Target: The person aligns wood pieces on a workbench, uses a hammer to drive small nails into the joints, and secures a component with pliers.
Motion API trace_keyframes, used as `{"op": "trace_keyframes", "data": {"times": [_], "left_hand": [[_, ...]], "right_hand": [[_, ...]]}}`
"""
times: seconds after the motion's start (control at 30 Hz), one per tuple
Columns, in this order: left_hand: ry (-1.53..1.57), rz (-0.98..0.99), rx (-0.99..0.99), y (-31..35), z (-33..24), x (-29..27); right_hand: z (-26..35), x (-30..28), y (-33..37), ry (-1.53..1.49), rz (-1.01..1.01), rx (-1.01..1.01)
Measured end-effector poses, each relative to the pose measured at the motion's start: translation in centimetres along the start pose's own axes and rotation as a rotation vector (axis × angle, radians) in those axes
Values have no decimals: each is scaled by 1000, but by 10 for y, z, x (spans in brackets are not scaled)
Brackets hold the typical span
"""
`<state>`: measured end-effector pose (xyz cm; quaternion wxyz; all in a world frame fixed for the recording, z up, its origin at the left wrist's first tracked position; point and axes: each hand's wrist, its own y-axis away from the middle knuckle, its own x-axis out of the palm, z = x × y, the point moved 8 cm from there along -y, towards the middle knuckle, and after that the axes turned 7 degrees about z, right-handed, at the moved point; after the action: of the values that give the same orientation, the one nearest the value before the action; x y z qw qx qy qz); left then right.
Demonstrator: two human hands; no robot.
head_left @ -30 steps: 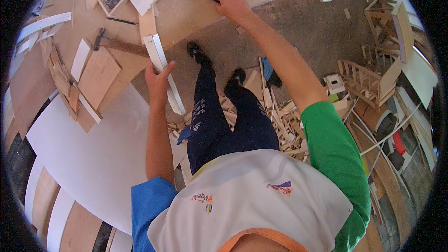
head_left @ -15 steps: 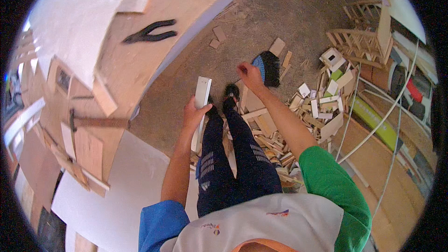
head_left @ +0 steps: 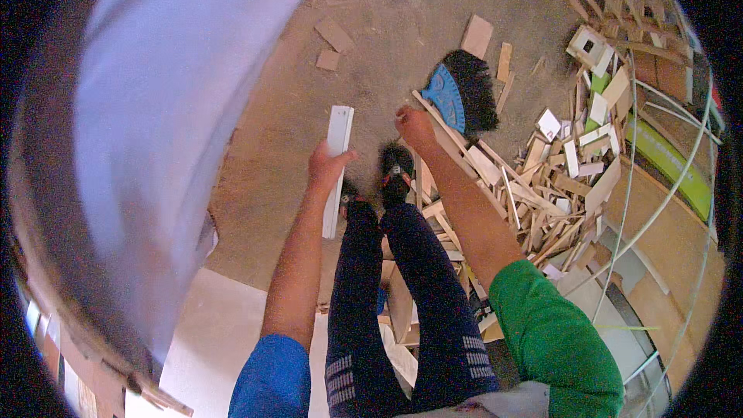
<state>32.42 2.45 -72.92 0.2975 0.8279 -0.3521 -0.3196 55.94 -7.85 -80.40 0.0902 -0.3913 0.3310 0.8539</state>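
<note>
White strip (head_left: 338, 130) in left hand (head_left: 329, 164); pliers out of view.
Your left hand is clamped on the strip, left of frame centre. Your right hand (head_left: 416, 128), fingers curled, is near the blue-and-black broom head (head_left: 458, 97), upper centre-right; whether it grips anything cannot be told. Pliers visible half a second ago have gone; the strip remains your workpiece.

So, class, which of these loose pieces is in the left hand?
The long white strip, gripped in the left hand with the thumb across it; the pieces in the pile lie heaped, unheld.
</note>
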Motion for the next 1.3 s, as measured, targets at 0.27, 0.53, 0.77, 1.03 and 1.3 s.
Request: {"op": "trace_keyframes", "data": {"times": [0.27,0.53,0.77,1.03,1.3], "left_hand": [[101,-29,24,-74,74,39],[78,-128,33,-122,102,54],[121,-69,-42,-145,109,64],[115,-110,-38,-121,92,56],[12,-61,-119,15,19,32]], "right_hand": [[-42,49,-95,-36,-6,-61],[-45,75,-160,10,-103,-165],[-45,82,-180,54,-73,-180],[-74,89,-151,-34,-153,-78],[-13,13,59,-733,185,128]]}}
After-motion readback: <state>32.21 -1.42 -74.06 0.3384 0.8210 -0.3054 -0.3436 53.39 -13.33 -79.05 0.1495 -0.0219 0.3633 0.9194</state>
